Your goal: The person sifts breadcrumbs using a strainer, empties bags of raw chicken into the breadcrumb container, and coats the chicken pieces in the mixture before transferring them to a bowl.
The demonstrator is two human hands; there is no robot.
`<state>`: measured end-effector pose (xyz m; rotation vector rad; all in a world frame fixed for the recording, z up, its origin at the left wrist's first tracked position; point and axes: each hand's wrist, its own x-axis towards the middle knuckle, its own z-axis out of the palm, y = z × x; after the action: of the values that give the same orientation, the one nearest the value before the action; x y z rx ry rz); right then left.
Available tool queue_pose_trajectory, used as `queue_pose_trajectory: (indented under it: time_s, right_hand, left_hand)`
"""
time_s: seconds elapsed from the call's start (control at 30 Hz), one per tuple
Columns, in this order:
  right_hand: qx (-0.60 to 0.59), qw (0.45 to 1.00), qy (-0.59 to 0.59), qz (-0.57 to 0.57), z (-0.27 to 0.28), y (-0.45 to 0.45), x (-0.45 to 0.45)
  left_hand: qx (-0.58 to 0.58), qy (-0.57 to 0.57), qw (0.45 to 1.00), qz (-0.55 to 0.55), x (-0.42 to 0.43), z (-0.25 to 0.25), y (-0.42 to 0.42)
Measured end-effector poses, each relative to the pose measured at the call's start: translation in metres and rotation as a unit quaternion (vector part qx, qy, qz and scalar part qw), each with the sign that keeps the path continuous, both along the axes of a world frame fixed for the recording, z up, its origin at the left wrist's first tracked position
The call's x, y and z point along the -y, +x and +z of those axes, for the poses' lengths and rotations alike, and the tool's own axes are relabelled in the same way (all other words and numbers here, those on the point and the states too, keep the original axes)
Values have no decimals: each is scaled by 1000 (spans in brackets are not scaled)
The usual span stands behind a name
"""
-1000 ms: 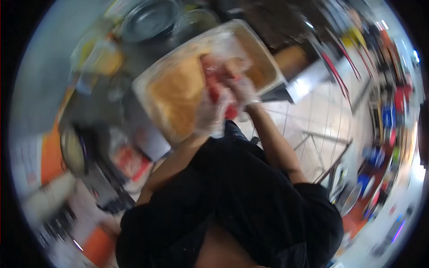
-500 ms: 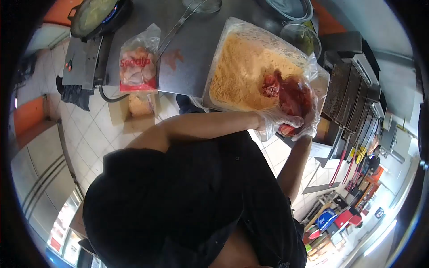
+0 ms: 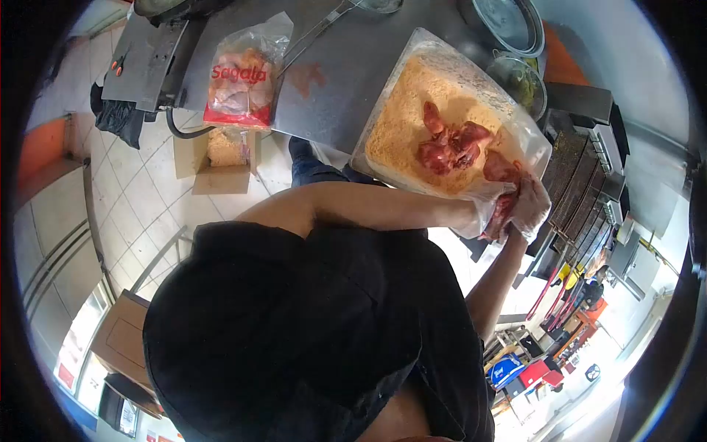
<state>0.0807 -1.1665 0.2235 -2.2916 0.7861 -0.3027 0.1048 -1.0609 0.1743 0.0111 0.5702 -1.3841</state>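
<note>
Both hands wear clear plastic gloves at the near right corner of a tub (image 3: pixel 370 132) of orange-tan breading (image 3: pixel 401 121). My right hand (image 3: pixel 532 208) is closed around a clear plastic bag of dark red, wet raw meat (image 3: pixel 502 210). My left hand (image 3: pixel 480 205) presses the bag from the other side, its fingers partly hidden by plastic and meat. Several red meat pieces (image 3: pixel 442 147) lie on the breading, and more meat (image 3: pixel 501 168) shows at the bag's mouth.
A printed bag of pale raw chicken (image 3: pixel 239 88) lies at the counter's front edge, beside a long-handled strainer (image 3: pixel 317 33). Beyond the tub stand a clear bowl (image 3: pixel 519 85) and a metal pot (image 3: pixel 508 26). An open cardboard box (image 3: pixel 221 180) sits on the floor.
More red meat pieces have come out of the bag onto the breading. The bag looks slimmer, and both hands have tightened around it. The whole view has shifted somewhat.
</note>
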Motion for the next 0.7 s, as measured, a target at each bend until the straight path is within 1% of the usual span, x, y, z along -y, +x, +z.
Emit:
queue_pose_trajectory:
  time_s: [0.03,0.07,0.1,0.13,0.17,0.2,0.23,0.27,0.3,0.33,0.37,0.4,0.43,0.5,0.53,0.57,0.63,0.67,0.7]
  right_hand:
    - [0,1000,-2,1,-3,0,7]
    - [28,996,79,-1,-12,-3,24]
    - [57,986,160,-1,-24,-7,45]
    - [42,996,43,64,-47,-19,76]
    - [40,996,44,67,-41,-15,71]
    - [2,998,56,39,-28,-8,59]
    - [-35,997,68,9,-21,-4,51]
    - [-39,980,191,-29,-21,-3,51]
    - [-40,980,191,-28,-9,2,37]
    - [-73,971,220,-58,13,12,8]
    - [-106,959,248,-87,32,20,-17]
    - [-131,956,250,-75,41,26,-31]
    - [-132,956,250,-74,36,25,-29]
    - [-134,974,180,37,19,24,-17]
    - [-138,979,147,21,17,24,-11]
    - [-138,979,146,22,14,22,-8]
    - [-98,978,180,-25,12,24,-8]
    - [-98,979,180,-22,13,24,-9]
    - [-59,980,189,-18,14,24,-8]
  left_hand:
    - [-22,-1,1000,15,-6,15,6]
    - [13,-44,999,10,-17,26,13]
    - [13,-45,999,13,-17,24,14]
    - [69,-55,996,-23,-16,19,15]
    - [123,-63,989,-59,-15,14,14]
    - [160,-74,982,-63,-13,9,15]
    - [158,-74,983,-62,-12,6,13]
    - [188,-85,977,-58,-11,3,11]
    - [218,-95,970,-54,-8,-2,10]
    - [235,-89,966,-61,2,-19,5]
    - [233,-85,967,-61,6,-21,5]
    - [221,-78,970,-61,6,-18,6]
    - [210,-72,973,-61,6,-16,7]
    - [188,-65,978,-63,7,-8,11]
    - [180,-63,980,-64,10,-5,12]
    - [174,-59,981,-64,10,-2,13]
    - [162,-50,983,-65,12,0,14]
    - [158,-47,984,-66,13,0,15]
    - [151,-43,985,-67,11,1,15]
